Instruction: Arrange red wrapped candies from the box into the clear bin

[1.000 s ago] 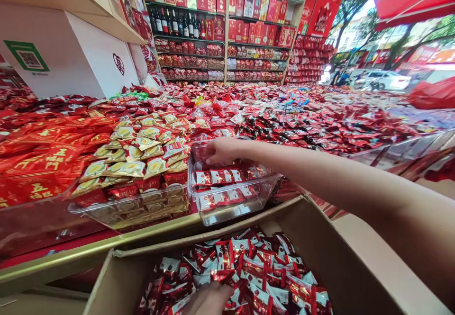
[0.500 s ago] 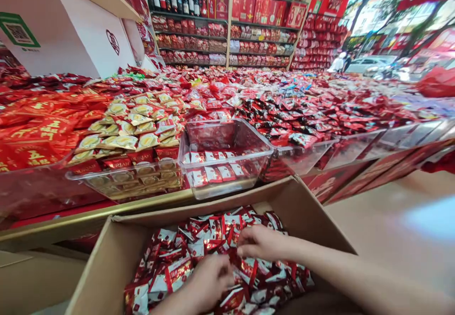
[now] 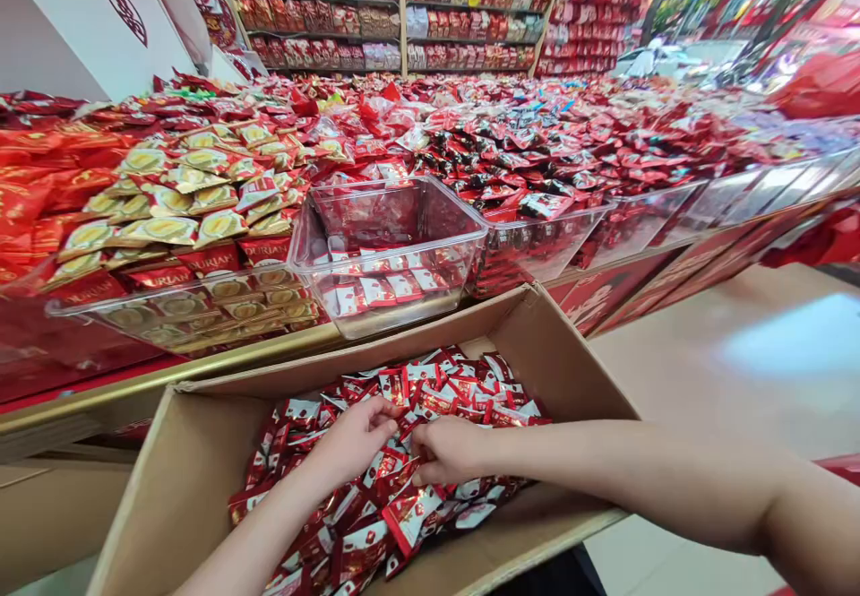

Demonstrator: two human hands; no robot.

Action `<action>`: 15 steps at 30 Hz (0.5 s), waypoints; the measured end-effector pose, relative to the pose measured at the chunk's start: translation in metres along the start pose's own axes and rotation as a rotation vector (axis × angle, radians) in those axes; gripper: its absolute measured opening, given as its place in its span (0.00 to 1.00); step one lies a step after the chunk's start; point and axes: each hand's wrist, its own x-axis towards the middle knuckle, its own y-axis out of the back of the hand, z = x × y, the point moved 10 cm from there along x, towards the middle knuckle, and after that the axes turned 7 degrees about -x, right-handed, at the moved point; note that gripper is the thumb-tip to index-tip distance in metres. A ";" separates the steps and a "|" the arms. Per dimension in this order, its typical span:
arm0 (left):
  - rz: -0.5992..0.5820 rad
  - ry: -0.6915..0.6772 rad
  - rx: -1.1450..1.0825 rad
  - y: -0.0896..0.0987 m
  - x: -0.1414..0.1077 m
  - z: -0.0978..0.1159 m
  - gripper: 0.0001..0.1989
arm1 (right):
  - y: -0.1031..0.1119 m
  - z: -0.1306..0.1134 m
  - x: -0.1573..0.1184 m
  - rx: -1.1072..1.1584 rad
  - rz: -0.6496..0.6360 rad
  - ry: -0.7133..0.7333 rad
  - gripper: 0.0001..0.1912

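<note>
Both hands are inside an open cardboard box (image 3: 221,435) that holds a heap of small red-and-white snack packets (image 3: 363,547). My left hand (image 3: 359,439) reaches in from the lower left, with its thumb and fingers curled at the edge of a packet near the middle of the heap. Close beside it, my right hand (image 3: 447,448) comes from the right, palm down and fingers bent into the packets. Its fingertips are partly hidden, so what they grip cannot be made out. Behind the box stands a clear plastic bin (image 3: 390,314), with rows of similar packets low inside it.
Left of the clear bin are piled durian packets (image 3: 194,206) and orange-red bags (image 3: 40,193). Dark red packets (image 3: 497,166) fill the bins to the right. A gold rail (image 3: 202,367) runs along the display's front. Stocked shelves (image 3: 403,13) stand behind; pale floor (image 3: 712,372) lies right.
The view has tipped down and shifted right. My left hand has moved farther up the heap beside my right hand, and packets around the hands have been shifted.
</note>
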 end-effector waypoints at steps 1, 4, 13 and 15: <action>-0.007 0.002 0.005 0.000 0.000 0.001 0.08 | -0.001 0.003 0.002 0.081 -0.002 -0.015 0.10; -0.007 0.006 0.002 0.004 -0.001 0.006 0.08 | 0.009 0.008 0.005 0.245 0.013 -0.034 0.05; 0.192 -0.037 -0.264 0.023 -0.017 0.040 0.16 | 0.080 0.002 -0.008 0.960 0.317 -0.035 0.13; 0.255 -0.087 -0.287 0.025 -0.024 0.051 0.15 | 0.086 -0.008 -0.013 0.924 0.363 0.036 0.17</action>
